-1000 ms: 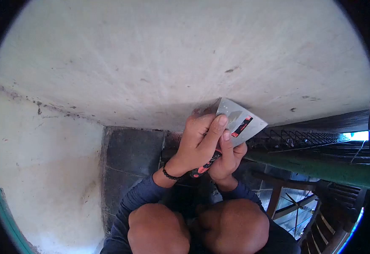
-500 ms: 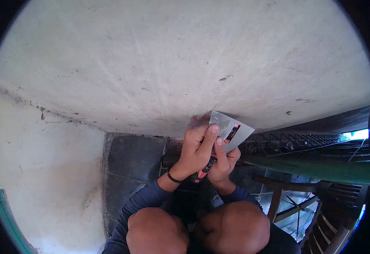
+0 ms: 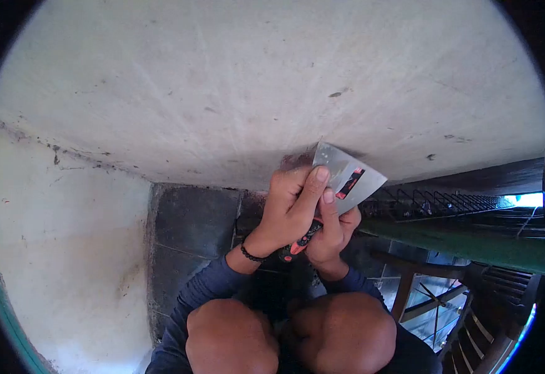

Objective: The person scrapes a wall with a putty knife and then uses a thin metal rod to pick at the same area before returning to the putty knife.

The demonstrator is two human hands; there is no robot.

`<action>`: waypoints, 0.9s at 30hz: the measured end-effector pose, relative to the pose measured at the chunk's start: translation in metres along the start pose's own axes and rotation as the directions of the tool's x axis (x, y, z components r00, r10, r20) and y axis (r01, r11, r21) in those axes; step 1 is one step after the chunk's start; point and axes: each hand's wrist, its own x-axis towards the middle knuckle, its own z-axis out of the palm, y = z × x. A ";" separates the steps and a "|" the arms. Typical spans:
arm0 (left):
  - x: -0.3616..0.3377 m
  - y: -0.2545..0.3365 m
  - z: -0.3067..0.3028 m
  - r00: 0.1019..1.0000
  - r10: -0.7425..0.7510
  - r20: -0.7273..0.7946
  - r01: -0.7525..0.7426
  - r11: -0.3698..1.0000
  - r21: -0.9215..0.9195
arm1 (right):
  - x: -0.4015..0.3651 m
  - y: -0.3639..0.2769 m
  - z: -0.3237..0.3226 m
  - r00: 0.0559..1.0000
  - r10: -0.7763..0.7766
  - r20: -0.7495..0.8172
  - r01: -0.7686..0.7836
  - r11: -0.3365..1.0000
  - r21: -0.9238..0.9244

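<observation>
The scraper (image 3: 364,187) is gripped by the curled left hand (image 3: 286,209) and right hand (image 3: 330,237); the wall (image 3: 222,93) could be gouged if its corner were pressed too hard.

Scraper (image 3: 353,171), wide blade up at the wall (image 3: 266,93), handle low.
Blade (image 3: 368,184): flat silver metal, flared to a straight front edge, tilted so that edge slopes down to the right; pale smudges by the left corner. Black label (image 3: 351,184) with red marks across the face. Handle (image 3: 303,242): black and red, angled down-left, partly covered. Edge looks to be touching the wall, but hard to confirm from this angle.
</observation>
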 end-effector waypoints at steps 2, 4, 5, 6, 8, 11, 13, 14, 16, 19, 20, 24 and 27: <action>0.007 0.013 -0.001 0.998 0.060 0.018 -0.060 0.998 0.019 | 0.003 -0.002 0.001 0.999 -0.028 0.025 0.028 0.999 0.016; 0.004 0.006 -0.001 1.000 0.025 0.006 -0.025 0.999 0.037 | 0.004 0.006 -0.003 0.998 -0.030 0.060 0.029 0.999 0.023; 0.001 -0.001 -0.002 1.000 0.006 0.000 -0.006 0.999 0.046 | 0.002 0.012 -0.004 0.999 -0.016 0.043 0.015 1.000 0.017; -0.005 -0.015 -0.003 1.000 -0.020 -0.013 0.020 0.999 0.027 | -0.002 0.020 -0.006 1.000 0.000 0.024 0.000 1.000 0.010; -0.015 -0.041 -0.004 0.996 -0.082 -0.037 0.081 0.997 -0.017 | -0.007 0.035 -0.013 0.999 0.046 0.001 -0.046 0.999 0.011; -0.016 -0.041 -0.001 0.996 -0.061 -0.064 0.060 0.998 -0.013 | -0.010 0.044 -0.021 0.996 0.084 0.012 -0.084 0.996 0.021; -0.009 -0.033 -0.005 1.000 -0.017 -0.010 0.018 0.999 0.034 | -0.005 0.040 -0.021 0.999 0.033 0.043 -0.033 0.999 0.003; -0.006 -0.028 -0.006 1.000 0.005 0.020 -0.006 0.998 0.057 | -0.004 0.036 -0.018 0.999 0.021 0.032 -0.021 1.000 -0.009; -0.004 -0.020 -0.006 0.999 -0.002 0.035 0.000 0.998 0.064 | -0.001 0.029 -0.012 1.000 -0.008 0.013 0.008 1.000 -0.029; -0.010 -0.029 -0.004 0.999 -0.052 0.003 0.051 0.998 0.038 | -0.004 0.037 -0.015 0.999 0.035 0.012 -0.035 0.999 0.011; -0.012 -0.033 -0.004 0.997 -0.073 -0.015 0.073 0.997 0.021 | -0.004 0.037 -0.015 0.999 0.038 0.006 -0.038 0.999 0.003; -0.009 -0.026 -0.007 0.999 -0.033 0.013 0.032 0.997 0.069 | -0.005 0.031 -0.012 0.999 0.053 -0.003 -0.053 0.999 0.011; -0.007 -0.017 -0.005 1.000 -0.008 0.007 0.007 0.999 0.044 | -0.004 0.030 -0.016 0.999 0.026 0.028 -0.026 0.999 0.029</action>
